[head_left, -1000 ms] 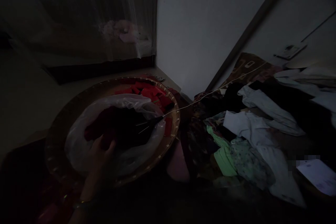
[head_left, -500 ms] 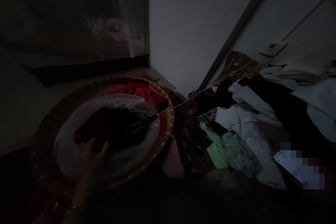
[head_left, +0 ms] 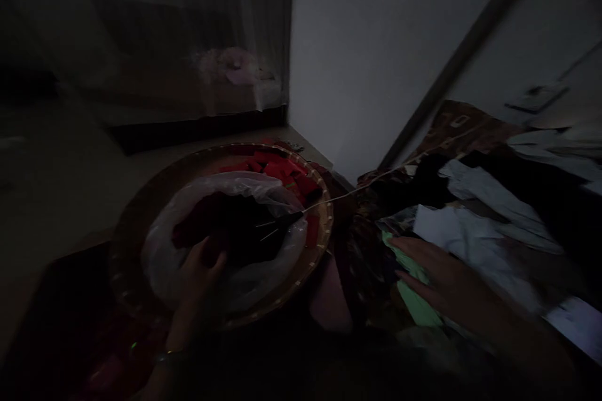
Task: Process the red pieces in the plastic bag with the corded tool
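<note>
The room is very dim. My left hand (head_left: pixel 200 272) rests in a clear plastic bag (head_left: pixel 244 276) that lies in a round woven tray (head_left: pixel 136 213); its fingers pinch a dark red piece inside the bag. More red pieces (head_left: pixel 277 169) lie at the tray's far side. A thin pale string (head_left: pixel 376 178) runs from the bag up to the right. My right hand (head_left: pixel 442 285) reaches out flat, fingers stretched, over a green cloth (head_left: pixel 414 297) in a heap of clothes (head_left: pixel 475 213).
A sheer net curtain (head_left: pixel 188 44) hangs at the back left over a low bed. A white wall corner (head_left: pixel 367 62) stands behind the tray. A pink object (head_left: pixel 329 301) lies between tray and clothes. A pale paper (head_left: pixel 578 326) shows at right.
My right hand has come into view from the lower right and now lies over the green cloth. The camera has swung slightly. My left hand stays in the bag.
</note>
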`<action>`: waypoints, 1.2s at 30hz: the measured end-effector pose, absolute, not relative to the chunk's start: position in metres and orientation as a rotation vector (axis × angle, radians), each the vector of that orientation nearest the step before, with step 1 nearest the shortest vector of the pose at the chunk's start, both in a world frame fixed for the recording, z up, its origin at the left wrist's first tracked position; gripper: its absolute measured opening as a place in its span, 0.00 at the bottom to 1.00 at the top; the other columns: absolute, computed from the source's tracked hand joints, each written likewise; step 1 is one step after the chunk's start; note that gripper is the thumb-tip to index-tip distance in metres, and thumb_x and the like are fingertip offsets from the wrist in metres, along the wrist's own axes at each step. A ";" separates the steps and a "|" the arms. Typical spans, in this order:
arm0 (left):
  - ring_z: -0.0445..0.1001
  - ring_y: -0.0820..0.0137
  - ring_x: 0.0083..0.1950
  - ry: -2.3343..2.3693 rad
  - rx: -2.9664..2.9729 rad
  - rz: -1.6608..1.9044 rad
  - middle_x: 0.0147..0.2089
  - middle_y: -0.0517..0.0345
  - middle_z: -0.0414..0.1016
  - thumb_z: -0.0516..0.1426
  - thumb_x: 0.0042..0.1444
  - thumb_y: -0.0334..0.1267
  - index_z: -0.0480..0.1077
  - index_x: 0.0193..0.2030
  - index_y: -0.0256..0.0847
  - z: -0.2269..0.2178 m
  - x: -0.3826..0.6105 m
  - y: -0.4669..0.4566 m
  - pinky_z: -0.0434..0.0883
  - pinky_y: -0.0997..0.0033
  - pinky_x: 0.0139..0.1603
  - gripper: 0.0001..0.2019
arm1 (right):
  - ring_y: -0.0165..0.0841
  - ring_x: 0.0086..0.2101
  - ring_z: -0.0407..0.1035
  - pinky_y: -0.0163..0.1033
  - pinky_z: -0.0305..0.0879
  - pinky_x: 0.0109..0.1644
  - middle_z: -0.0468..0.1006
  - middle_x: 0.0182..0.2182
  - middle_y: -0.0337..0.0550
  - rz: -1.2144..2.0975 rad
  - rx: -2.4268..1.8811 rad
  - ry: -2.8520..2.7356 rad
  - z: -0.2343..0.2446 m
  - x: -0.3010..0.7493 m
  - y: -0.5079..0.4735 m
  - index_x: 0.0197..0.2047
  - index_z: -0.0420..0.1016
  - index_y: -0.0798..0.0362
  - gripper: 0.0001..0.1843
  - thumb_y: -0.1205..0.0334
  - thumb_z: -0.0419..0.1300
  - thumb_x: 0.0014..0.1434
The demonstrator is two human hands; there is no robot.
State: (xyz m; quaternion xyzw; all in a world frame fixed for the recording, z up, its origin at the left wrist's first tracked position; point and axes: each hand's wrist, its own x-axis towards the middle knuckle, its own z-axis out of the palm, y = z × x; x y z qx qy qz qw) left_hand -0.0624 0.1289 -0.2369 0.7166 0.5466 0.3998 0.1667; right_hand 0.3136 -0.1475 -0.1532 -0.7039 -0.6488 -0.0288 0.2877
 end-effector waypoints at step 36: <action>0.70 0.61 0.53 1.327 2.245 1.288 0.52 0.47 0.70 0.55 0.49 0.35 0.61 0.55 0.40 -0.237 -0.078 0.107 0.70 0.59 0.52 0.24 | 0.45 0.48 0.59 0.48 0.64 0.45 0.64 0.50 0.53 0.181 -1.264 -2.867 -0.232 0.095 0.168 0.52 0.67 0.51 0.19 0.66 0.54 0.57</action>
